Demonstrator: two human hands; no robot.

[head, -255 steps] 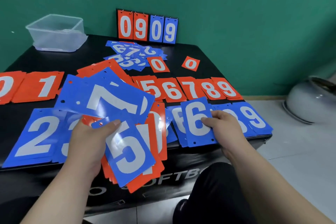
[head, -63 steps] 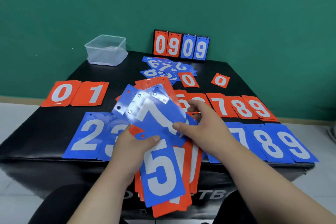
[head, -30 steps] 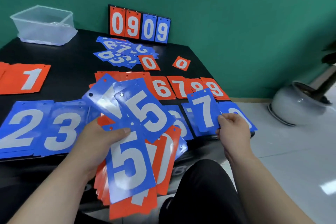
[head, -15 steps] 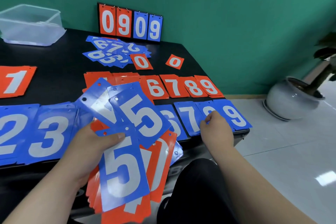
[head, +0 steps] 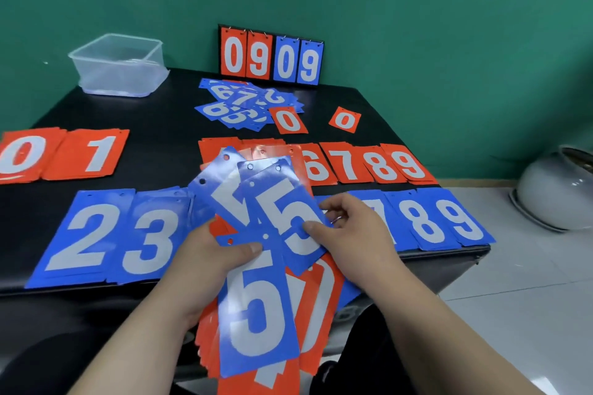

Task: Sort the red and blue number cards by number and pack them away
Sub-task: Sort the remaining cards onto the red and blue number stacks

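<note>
From the head camera, the right hand (head: pixel 356 234) had left the blue 7 pile (head: pixel 382 202) on the black table (head: pixel 160 112), where it was setting a card down half a second before. It had come back to the fan of cards (head: pixel 316 305), which the left hand (head: pixel 208 263) gripped over the near edge with its thumb across the faces. The right thumb and fingers pinched the upper blue 5 (head: pixel 285 212), so both hands were close together on the fan. By my reading the 7 was filed and this 5 was next. No blue 5 pile showed on the table, and whatever lay between the 3s and 7s was hidden by the fan. Two blue 5s faced up in the fan, the lower blue 5 (head: pixel 256 314) under the left thumb, with red cards beneath, number unclear. Five blue piles could be read: blue 2 (head: pixel 90 234), blue 3 (head: pixel 150 237), the 7s, blue 8 (head: pixel 423 221) and blue 9 (head: pixel 462 218). Six red ones could be read: red 0 (head: pixel 22 154), red 1 (head: pixel 93 154), red 6 (head: pixel 316 167), red 7 (head: pixel 345 163), red 8 (head: pixel 380 165) and red 9 (head: pixel 410 163). Farther back lay one heap of small blue cards (head: pixel 244 102), two small red 0 cards (head: pixel 288 120), one scoreboard stand (head: pixel 271 56) and one clear box (head: pixel 118 64).
</note>
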